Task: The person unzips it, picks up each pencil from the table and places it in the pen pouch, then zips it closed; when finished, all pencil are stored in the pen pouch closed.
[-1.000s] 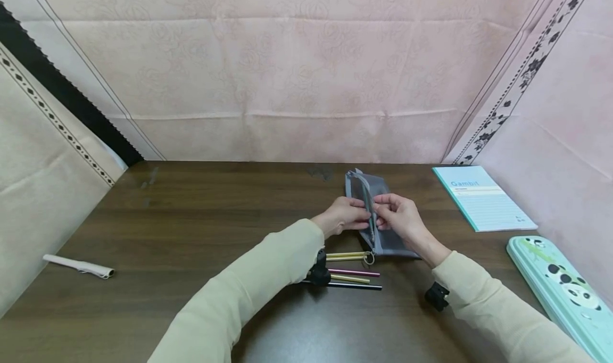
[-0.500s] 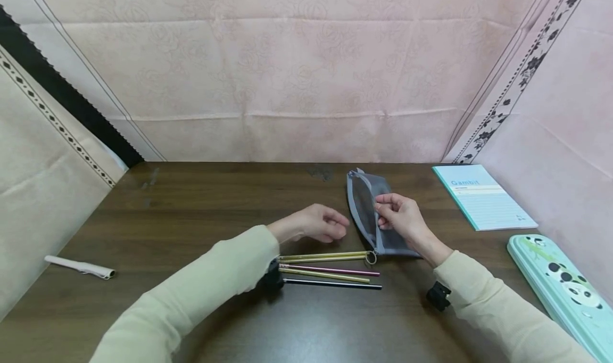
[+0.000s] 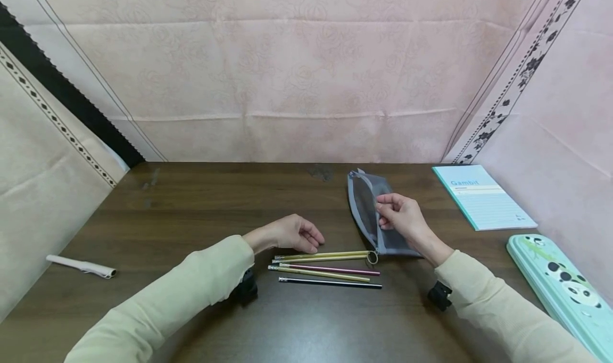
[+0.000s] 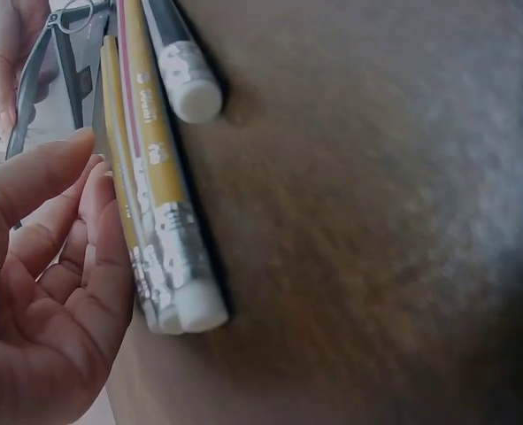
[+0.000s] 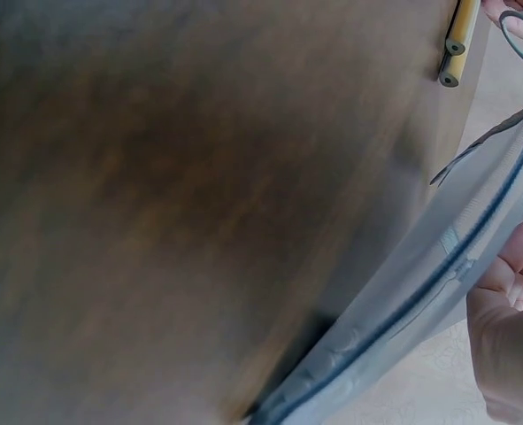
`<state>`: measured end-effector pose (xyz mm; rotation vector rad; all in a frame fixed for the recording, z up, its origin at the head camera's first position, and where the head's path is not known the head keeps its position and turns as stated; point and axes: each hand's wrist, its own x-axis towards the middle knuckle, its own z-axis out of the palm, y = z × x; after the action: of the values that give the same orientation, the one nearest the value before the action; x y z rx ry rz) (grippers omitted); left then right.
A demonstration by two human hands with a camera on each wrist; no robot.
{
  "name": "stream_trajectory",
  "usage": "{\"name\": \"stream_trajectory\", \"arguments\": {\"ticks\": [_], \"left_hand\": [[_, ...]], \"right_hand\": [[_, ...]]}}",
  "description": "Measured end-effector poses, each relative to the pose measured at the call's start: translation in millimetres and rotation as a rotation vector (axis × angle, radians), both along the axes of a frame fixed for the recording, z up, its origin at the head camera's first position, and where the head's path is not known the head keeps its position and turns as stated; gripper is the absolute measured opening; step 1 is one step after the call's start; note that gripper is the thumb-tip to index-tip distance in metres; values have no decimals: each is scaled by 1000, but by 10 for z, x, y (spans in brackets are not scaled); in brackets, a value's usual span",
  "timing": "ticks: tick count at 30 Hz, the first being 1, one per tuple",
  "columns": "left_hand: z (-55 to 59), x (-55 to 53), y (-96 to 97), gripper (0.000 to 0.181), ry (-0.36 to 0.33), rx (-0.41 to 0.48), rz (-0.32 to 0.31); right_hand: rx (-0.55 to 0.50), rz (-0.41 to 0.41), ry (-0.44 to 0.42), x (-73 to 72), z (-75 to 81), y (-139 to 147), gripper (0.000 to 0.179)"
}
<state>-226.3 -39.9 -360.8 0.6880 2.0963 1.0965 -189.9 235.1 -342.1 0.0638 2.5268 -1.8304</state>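
A grey zippered mesh pouch (image 3: 390, 241) lies on the table with its mouth spread apart. My right hand (image 3: 402, 216) pinches the pouch's right rim between thumb and fingers. Just left of the pouch, several pencils lie roughly side by side: yellow pencils (image 3: 321, 256), a purple pencil (image 3: 354, 272) and a black pencil (image 3: 330, 283) nearest me. White erasers in metal ferrules point left. My left hand (image 3: 289, 232) hovers at the far side of the yellow pencils, fingers loosely bent and holding nothing. In the left wrist view its fingertips are close beside the pencils (image 4: 159, 177); contact cannot be told.
A metal ring (image 3: 372, 257) hangs at the pouch's near end, by the pencil tips. A teal notepad (image 3: 483, 198) lies at the back right, with a mint panda pencil case (image 3: 565, 288) in front of it. A white pen (image 3: 81, 266) lies far left.
My left hand has let go of the pouch's left rim and moved left and nearer to me, over to the pencils. The pouch's mouth has widened. My right hand has stayed on its rim.
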Motion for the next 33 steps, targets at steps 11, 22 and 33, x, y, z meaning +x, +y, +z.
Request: {"name": "stream_trajectory", "arguments": {"ticks": [11,22,33], "left_hand": [[3,22,17,17,101,-45,-39],[72,52,38,19,244,-107,-95],[147,-55,-55,17,318,-143,-76]], "right_hand": [[-9,4,3,-8,-12,1,33],[-4,13,6,10,4,6,34],[-21,1,18,-10,-15,-3,33]]}}
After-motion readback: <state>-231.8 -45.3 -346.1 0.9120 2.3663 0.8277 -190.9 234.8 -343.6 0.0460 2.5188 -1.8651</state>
